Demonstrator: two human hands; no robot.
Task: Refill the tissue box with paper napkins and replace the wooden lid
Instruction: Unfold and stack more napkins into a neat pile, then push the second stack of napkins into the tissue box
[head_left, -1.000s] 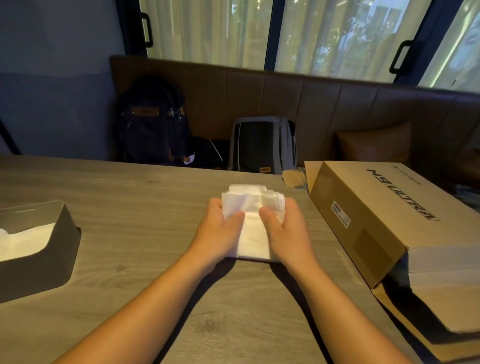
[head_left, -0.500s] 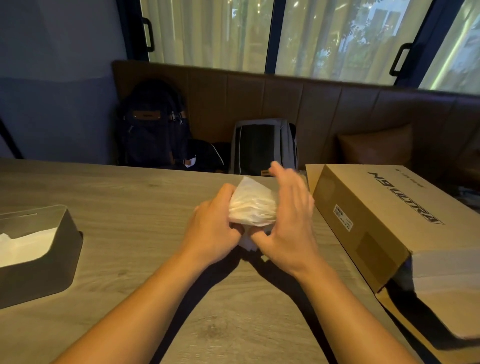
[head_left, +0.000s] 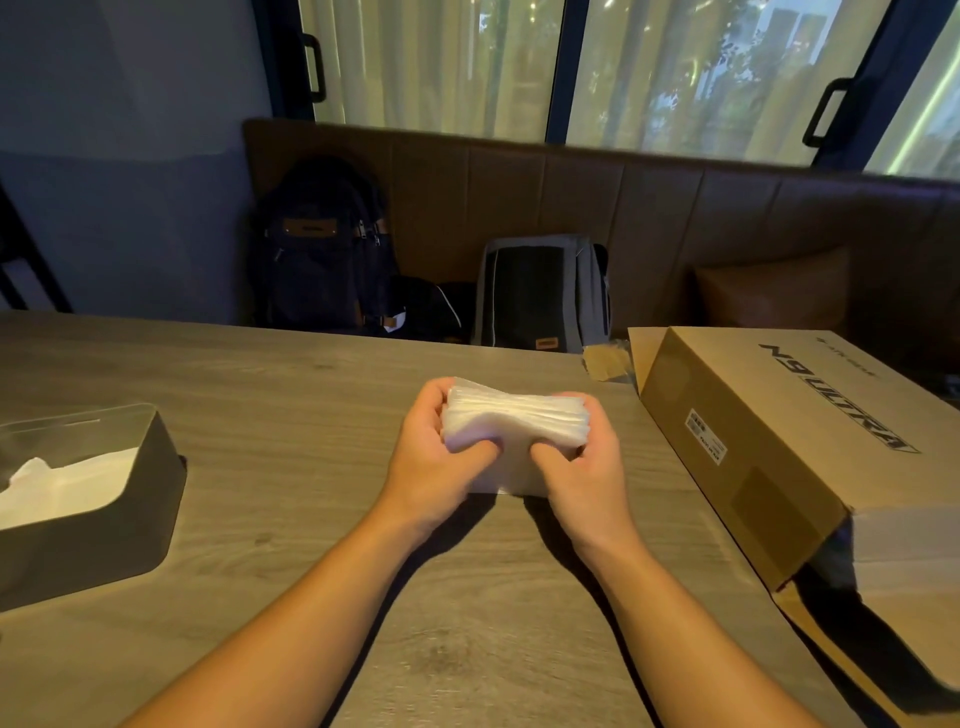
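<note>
A folded stack of white paper napkins (head_left: 514, 423) is held just above the middle of the wooden table (head_left: 291, 395). My left hand (head_left: 434, 457) grips its left end and my right hand (head_left: 584, 460) grips its right end, thumbs pressing into the near face. At the left edge stands the dark tissue box (head_left: 130, 519), open on top, with white napkins (head_left: 67, 486) lying inside. No wooden lid is in view.
A large brown cardboard box (head_left: 769, 447) lies on the table at the right, its near end open. Behind the table runs a brown bench with a dark backpack (head_left: 322, 265) and a grey backpack (head_left: 540, 291). Windows with curtains are behind.
The napkin stack lay flat under both hands a second ago. It was then lifted and turned, and now both hands hold it by its ends with the folded edges facing me.
</note>
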